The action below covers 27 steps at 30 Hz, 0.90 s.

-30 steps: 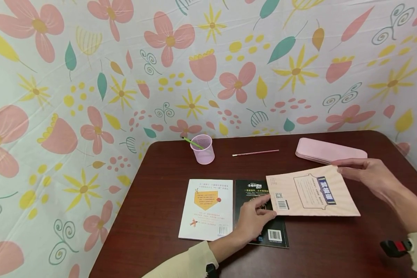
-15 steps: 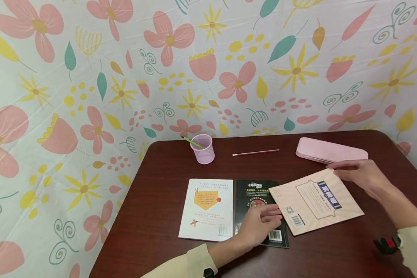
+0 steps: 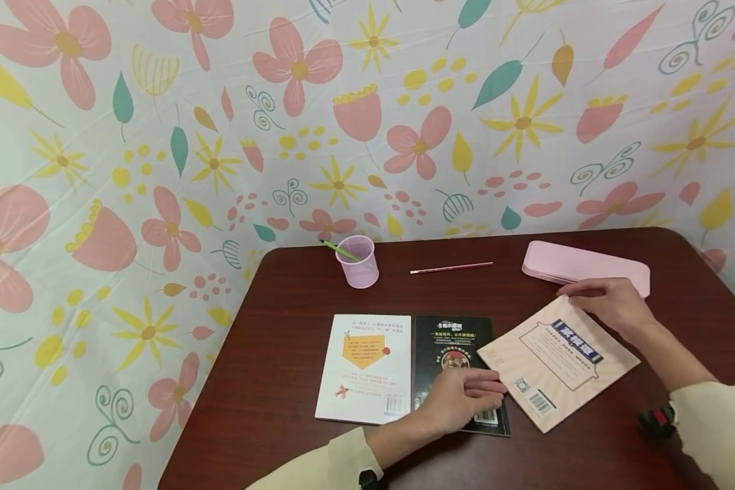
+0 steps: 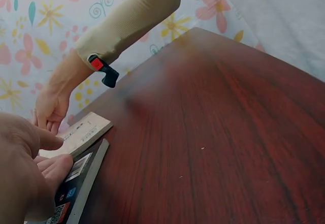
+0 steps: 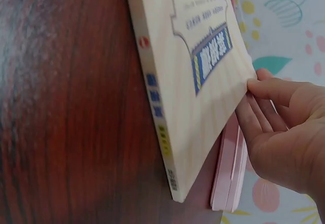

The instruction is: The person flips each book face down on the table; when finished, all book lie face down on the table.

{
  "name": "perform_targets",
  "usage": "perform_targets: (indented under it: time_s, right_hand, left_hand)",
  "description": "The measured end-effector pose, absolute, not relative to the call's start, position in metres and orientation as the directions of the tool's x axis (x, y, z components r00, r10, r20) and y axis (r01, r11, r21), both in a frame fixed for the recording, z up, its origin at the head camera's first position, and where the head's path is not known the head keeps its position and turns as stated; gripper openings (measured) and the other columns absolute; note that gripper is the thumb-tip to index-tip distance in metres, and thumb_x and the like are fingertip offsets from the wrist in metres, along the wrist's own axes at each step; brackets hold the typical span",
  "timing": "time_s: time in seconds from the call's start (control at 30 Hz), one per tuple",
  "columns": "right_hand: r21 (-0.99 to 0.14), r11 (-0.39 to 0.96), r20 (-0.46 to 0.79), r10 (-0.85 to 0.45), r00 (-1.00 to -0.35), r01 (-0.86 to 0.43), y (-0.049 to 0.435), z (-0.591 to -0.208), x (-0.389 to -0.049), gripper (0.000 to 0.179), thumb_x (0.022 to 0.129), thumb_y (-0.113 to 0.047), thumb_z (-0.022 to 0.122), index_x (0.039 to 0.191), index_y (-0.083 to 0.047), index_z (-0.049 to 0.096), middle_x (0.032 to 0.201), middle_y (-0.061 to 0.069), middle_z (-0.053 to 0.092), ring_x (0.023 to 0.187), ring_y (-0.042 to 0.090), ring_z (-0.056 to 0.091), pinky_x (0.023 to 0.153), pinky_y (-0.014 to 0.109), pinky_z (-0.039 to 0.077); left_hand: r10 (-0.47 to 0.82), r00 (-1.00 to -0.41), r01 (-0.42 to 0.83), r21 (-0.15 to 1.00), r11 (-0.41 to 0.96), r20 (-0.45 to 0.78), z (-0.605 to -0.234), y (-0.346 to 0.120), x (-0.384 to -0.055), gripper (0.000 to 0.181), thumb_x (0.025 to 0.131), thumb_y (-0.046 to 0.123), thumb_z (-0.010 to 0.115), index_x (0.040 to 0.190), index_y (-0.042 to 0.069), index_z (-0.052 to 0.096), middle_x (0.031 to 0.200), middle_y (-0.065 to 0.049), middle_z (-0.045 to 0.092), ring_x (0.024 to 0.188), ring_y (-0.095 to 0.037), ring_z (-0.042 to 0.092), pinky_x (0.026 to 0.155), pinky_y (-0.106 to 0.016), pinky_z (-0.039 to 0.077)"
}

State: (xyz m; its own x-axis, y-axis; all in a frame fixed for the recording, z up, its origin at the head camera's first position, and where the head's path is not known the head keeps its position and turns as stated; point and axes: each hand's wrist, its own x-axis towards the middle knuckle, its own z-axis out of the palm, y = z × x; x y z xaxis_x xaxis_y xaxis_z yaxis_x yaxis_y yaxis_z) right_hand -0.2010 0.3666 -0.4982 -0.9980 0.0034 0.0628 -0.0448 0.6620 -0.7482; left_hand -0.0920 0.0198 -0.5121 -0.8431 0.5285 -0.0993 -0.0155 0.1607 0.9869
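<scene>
A cream paperback book [image 3: 557, 367] lies turned at an angle on the right half of the table. My right hand [image 3: 615, 309] pinches its far corner; in the right wrist view the thumb [image 5: 271, 87] is on the cover with fingers beneath. My left hand [image 3: 459, 401] rests over the black book [image 3: 450, 337], fingers extended, their tips at or very near the cream book's left edge. In the left wrist view the black book's spine [image 4: 89, 183] shows beneath the left hand. A white book [image 3: 364, 374] lies to the left of the black one.
A lilac mesh pen cup [image 3: 360, 269] with a green pencil stands at the back left. A thin pinkish pencil [image 3: 453, 268] lies behind the books. The pink pencil case [image 3: 588, 265] sits at the back right, just beyond the right hand. A flowered cloth [image 3: 318, 136] hangs behind the table.
The cream book has turned counterclockwise, its barcode end swinging toward the table's front and off most of the black book. My right hand has shifted left; my left hand has moved slightly right and nearer.
</scene>
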Motion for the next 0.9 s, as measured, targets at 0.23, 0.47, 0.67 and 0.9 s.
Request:
perform_targets:
  time_s: [0.23, 0.47, 0.67, 0.9]
  right_hand:
    - [-0.693, 0.711, 0.149, -0.023, -0.989, -0.121, 0.355, -0.501, -0.207, 0.017, 0.097, -0.004, 0.076, 0.113, -0.002, 0.082, 0.115, 0.022, 0.077, 0.087, -0.018, 0.05, 0.066, 0.013, 0.045]
    - [-0.714, 0.688, 0.092, -0.089, -0.992, -0.128, 0.346, -0.501, -0.209, 0.019, 0.099, -0.005, 0.075, 0.116, 0.002, 0.079, 0.116, 0.023, 0.076, 0.089, -0.011, 0.059, 0.07, 0.009, 0.044]
    - [-0.732, 0.663, 0.077, -0.148, -0.986, -0.157, 0.342, -0.502, -0.204, 0.026, 0.102, -0.007, 0.072, 0.125, 0.005, 0.074, 0.12, 0.025, 0.074, 0.101, 0.008, 0.07, 0.073, 0.007, 0.046]
    - [-0.724, 0.66, 0.1, -0.185, -0.978, -0.199, 0.344, -0.506, -0.199, 0.038, 0.1, -0.01, 0.075, 0.134, 0.006, 0.068, 0.13, 0.029, 0.069, 0.105, 0.013, 0.069, 0.077, 0.005, 0.045]
  left_hand:
    - [0.577, -0.811, 0.027, 0.98, 0.197, -0.094, -0.513, 0.02, -0.098, 0.032, 0.098, 0.006, 0.076, 0.13, -0.001, 0.073, 0.107, -0.002, 0.081, 0.09, 0.004, 0.072, 0.082, -0.017, 0.058]
    - [0.629, -0.774, 0.12, 0.959, 0.257, -0.072, -0.513, 0.022, -0.101, 0.026, 0.096, 0.004, 0.079, 0.122, 0.002, 0.077, 0.099, 0.003, 0.081, 0.086, 0.009, 0.07, 0.079, -0.015, 0.057]
    - [0.639, -0.764, 0.164, 0.933, 0.32, -0.085, -0.513, 0.023, -0.102, 0.024, 0.096, 0.008, 0.08, 0.12, 0.006, 0.078, 0.092, 0.01, 0.079, 0.081, 0.011, 0.068, 0.076, -0.013, 0.057]
    - [0.66, -0.749, 0.223, 0.917, 0.332, -0.057, -0.515, 0.022, -0.106, 0.02, 0.096, 0.013, 0.082, 0.115, 0.008, 0.08, 0.088, 0.012, 0.078, 0.076, 0.013, 0.065, 0.074, -0.012, 0.056]
